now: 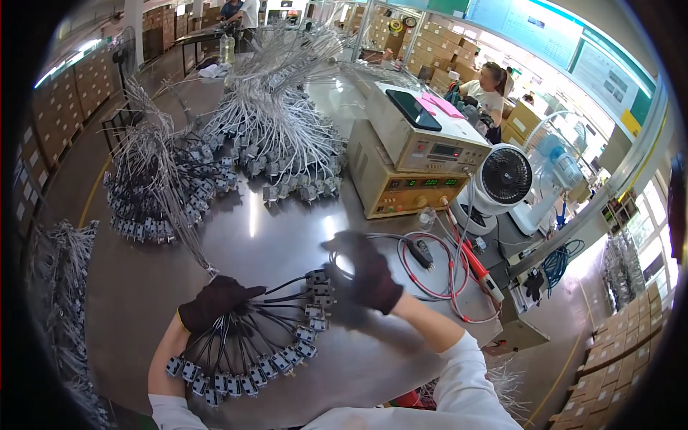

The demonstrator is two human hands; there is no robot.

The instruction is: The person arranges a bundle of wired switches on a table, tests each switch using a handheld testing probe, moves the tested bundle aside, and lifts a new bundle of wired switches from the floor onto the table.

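My left hand (211,302), in a dark knitted glove, is wrapped round a bundle of black cables (244,330) on the metal table. The cables fan out toward me and to the right, each ending in a grey plug connector (266,367). A pale strand of wires (183,229) runs from that hand up to the far left. Just right of the fan's upper end hovers my right hand (365,276), also gloved and smeared by motion. Its fingers are too blurred to show whether they hold anything; the topmost connectors (316,278) lie beside it.
Heaps of similar cables (287,143) cover the table's far side. On the right stand stacked test instruments (412,186) with a phone (413,110) on top, and a white fan (502,179). Red and black test leads (459,276) coil near a black plug (421,251). People work farther back.
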